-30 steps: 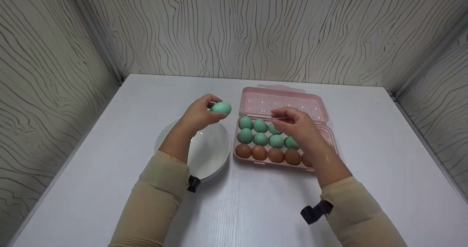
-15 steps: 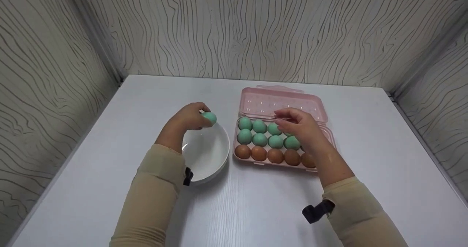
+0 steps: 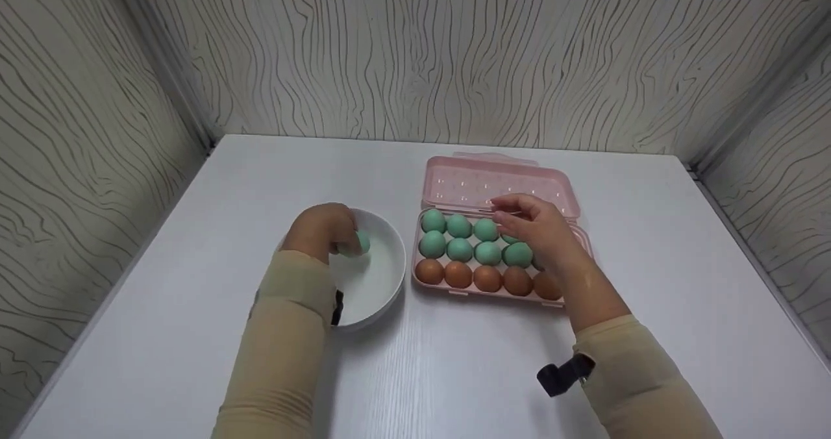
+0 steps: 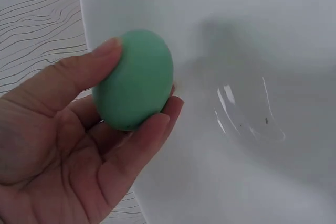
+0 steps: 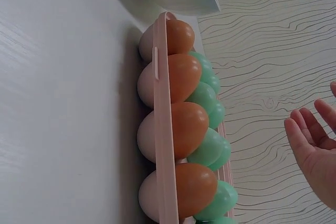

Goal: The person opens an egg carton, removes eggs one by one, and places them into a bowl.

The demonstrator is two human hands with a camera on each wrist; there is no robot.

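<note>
Held egg (image 4: 137, 80): plain mint green. Egg carton (image 3: 496, 182): pale pink. Front-row eggs (image 3: 458, 275): brown. Rear-row eggs (image 3: 459, 250): mint green. Bowl (image 3: 376, 283): white. Tabletop (image 3: 454, 367): white, faintly streaked. Sleeves (image 3: 279, 341): beige. Wrist cameras (image 3: 552, 380): black. Wall panels (image 3: 415, 56): off-white, dark wavy wood-grain lines.

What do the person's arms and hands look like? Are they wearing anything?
The left sleeve and right sleeve are long, plain and beige. A small black gadget sticks out by the right cuff, and a black bit shows at the left one. The left hand and right hand wear no gloves.
</note>
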